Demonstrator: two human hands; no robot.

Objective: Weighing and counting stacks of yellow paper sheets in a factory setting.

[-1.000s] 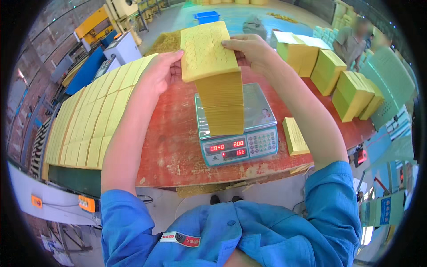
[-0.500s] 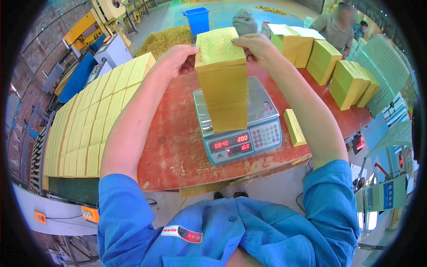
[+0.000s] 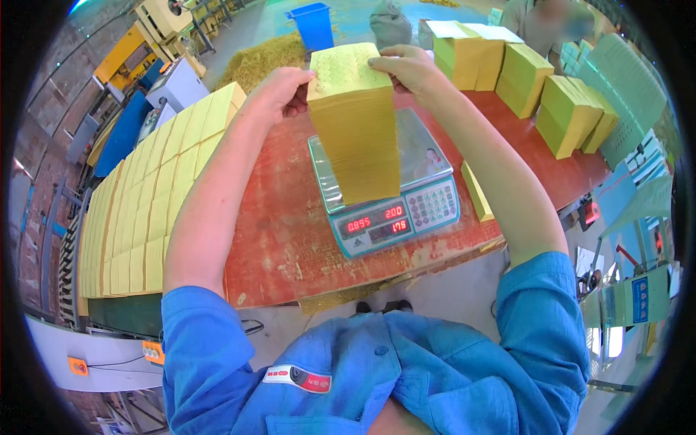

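Fingers (image 3: 395, 51) of left hand (image 3: 281, 94) and right hand (image 3: 415, 69) grip the yellow stack (image 3: 357, 141) standing on the scale (image 3: 393, 220) near the worktop's (image 3: 264, 243) front edge.

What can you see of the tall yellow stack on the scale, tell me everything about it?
The tall yellow stack looks like many thin paper sheets piled into a neat, four-sided column. Its top sheet bears small rounded marks; the near side is darker and finely layered. It stands roughly upright on the scale, behind its lit display. The left grip and right grip touch its top edges.
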